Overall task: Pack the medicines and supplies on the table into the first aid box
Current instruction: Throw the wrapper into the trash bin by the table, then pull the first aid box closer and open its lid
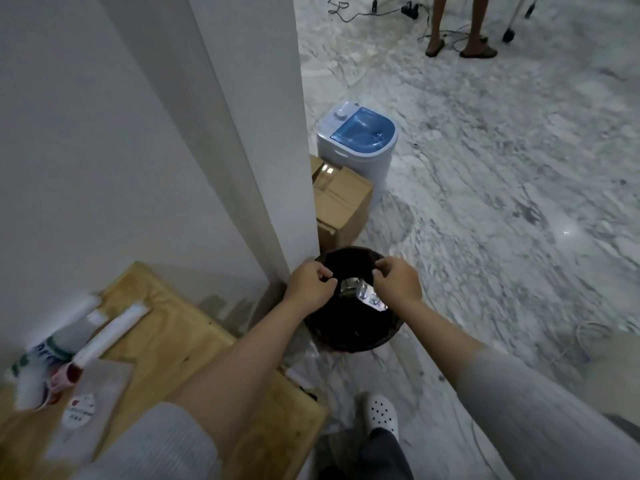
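Observation:
Both hands hang over a black waste bin (pixel 349 337) on the floor. My right hand (pixel 398 280) pinches one end of a crumpled silver foil blister strip (pixel 360 294) above the bin's opening. My left hand (pixel 310 284) is curled closed right beside the strip's other end; whether it holds anything I cannot make out. On the wooden table (pixel 180 327) at lower left lie blurred supplies: a long white tube (pixel 107 336), a white-and-green box (pixel 52 351) and a clear packet with a round red-and-white label (pixel 79 408). No first aid box is in view.
A white wall corner (pixel 277 168) stands between table and bin. Behind the bin sit a cardboard box (pixel 341 202) and a small white-and-blue washing machine (pixel 356 140). Marble floor spreads to the right. Another person's legs (pixel 457 29) and cables are far back. My shoe (pixel 381 410) is below.

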Motion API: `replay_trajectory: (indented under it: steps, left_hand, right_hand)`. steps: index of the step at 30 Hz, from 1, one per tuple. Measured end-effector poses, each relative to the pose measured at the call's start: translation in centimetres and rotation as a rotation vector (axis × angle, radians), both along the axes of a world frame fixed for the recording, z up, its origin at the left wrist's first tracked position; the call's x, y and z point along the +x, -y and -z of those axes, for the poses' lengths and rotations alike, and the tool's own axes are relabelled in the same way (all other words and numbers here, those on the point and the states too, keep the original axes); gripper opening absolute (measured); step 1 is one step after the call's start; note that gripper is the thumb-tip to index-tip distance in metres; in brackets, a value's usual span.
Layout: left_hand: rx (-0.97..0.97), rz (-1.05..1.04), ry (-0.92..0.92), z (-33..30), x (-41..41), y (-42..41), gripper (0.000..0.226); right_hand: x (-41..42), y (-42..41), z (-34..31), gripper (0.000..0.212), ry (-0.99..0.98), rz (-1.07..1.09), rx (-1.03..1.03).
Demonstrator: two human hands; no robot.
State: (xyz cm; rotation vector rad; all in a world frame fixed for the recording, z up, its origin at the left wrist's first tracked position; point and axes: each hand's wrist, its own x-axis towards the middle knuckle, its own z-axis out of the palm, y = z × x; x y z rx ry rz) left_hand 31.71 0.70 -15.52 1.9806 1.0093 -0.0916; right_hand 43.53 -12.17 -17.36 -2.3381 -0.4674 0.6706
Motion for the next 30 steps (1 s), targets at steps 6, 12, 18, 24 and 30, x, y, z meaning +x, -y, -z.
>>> replay_trajectory:
  steps: [6,12,18,24,30]
  left_hand:
    - [-0.004,-0.135,0.091,-3.5,-3.0,0.2,0.024]
    - [0.155,-0.271,0.231,-11.6,-10.3,0.0,0.051]
    - [0.282,-0.526,0.280,-18.5,-23.0,-1.0,0.052]
    - [0.445,-0.745,0.296,-23.8,-35.1,-3.1,0.054]
    - [0.596,-0.939,0.278,-24.3,-46.4,-2.6,0.053]
  right_hand:
    - [-2.7,-0.4,-2.0,0.030,0.016,-0.017,0.052]
    - [-8.9,-4.8,-8.5,0.031,0.049,-0.136,0.214]
    - [-18.2,-10.5,-16.5,0.038,0.091,-0.373,0.333]
    - [-29.5,-16.1,-21.2,0.035,0.106,-0.645,0.508]
    - [-39.5,-18.3,-21.9,0.033,0.091,-0.916,0.675]
